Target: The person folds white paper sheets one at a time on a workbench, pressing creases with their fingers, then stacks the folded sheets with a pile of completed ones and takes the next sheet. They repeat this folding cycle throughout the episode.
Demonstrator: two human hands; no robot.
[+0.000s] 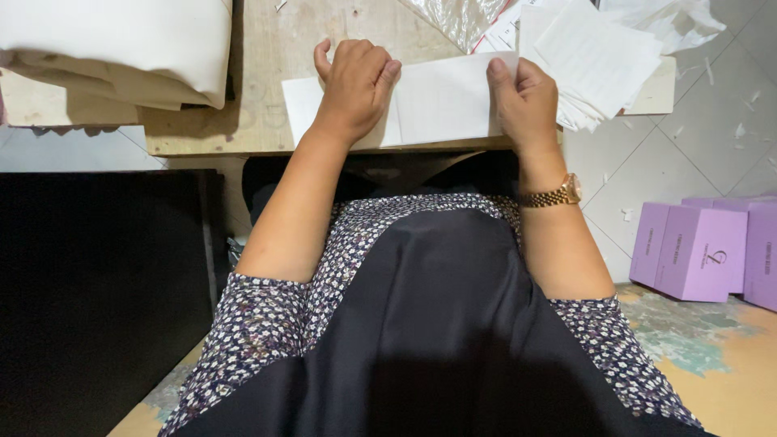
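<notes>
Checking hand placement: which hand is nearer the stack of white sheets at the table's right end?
Right. The right hand sits beside the stack of white sheets; the left hand presses the white paper further left.
</notes>
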